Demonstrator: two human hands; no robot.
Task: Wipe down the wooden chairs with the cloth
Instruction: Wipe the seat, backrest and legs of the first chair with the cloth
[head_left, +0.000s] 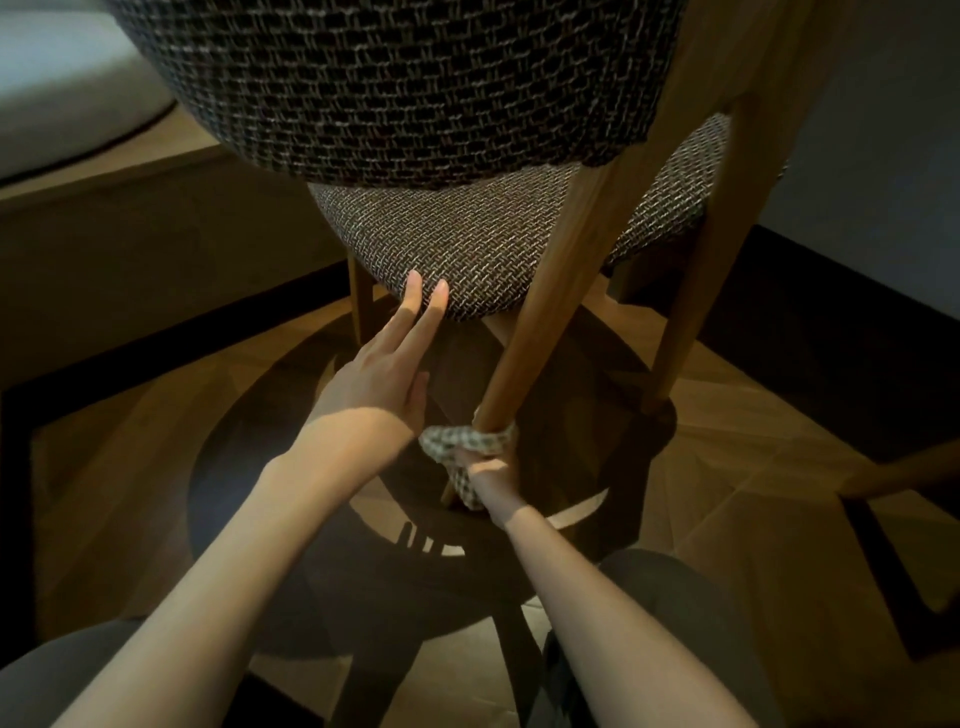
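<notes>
Cloth (441, 442), checked and bunched, sits low in the middle of the scene, wrapped round the near wooden leg (540, 291) of the chair just above the floor (130, 441). The right hand (488, 480) grips it from the near side, fingers curled round cloth and leg together. A little farther and to the left, the left hand (374, 374) is spread flat, its straight fingers (415, 293) touching the near edge of the woven seat cushion (467, 244). Beyond that rise the padded backrest (395, 88) and a second leg (696, 291) on the right. The risk I see: that brace is only a light fingertip touch, so a firm pull along the leg could scoot or tip the chair. A loose bunch could also slip and leave the far side of the leg unwiped.
</notes>
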